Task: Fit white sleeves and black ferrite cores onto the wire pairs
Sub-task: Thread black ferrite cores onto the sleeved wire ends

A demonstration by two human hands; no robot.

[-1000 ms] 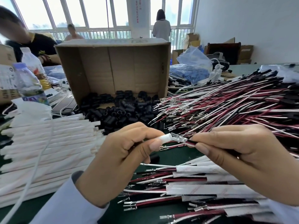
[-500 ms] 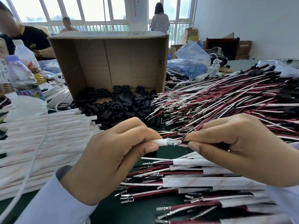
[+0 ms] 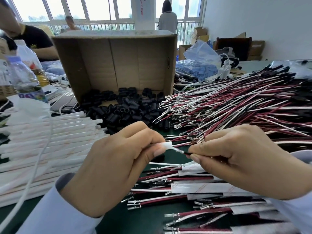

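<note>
Before the cardboard box [image 3: 118,61], the left hand [image 3: 114,168] pinches a likely soft, light white sleeve [image 3: 167,146]; the right hand [image 3: 244,159] pinches the bendy-looking wire pair [image 3: 182,151], best gripped near its end.

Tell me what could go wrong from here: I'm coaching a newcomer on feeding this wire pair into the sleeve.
The right hand holds the wire pair with its metal terminals at the mouth of the white sleeve in the left hand; one could catch the edge and splay. Loose ends of the wire pile lie just beyond and could snag.
</note>
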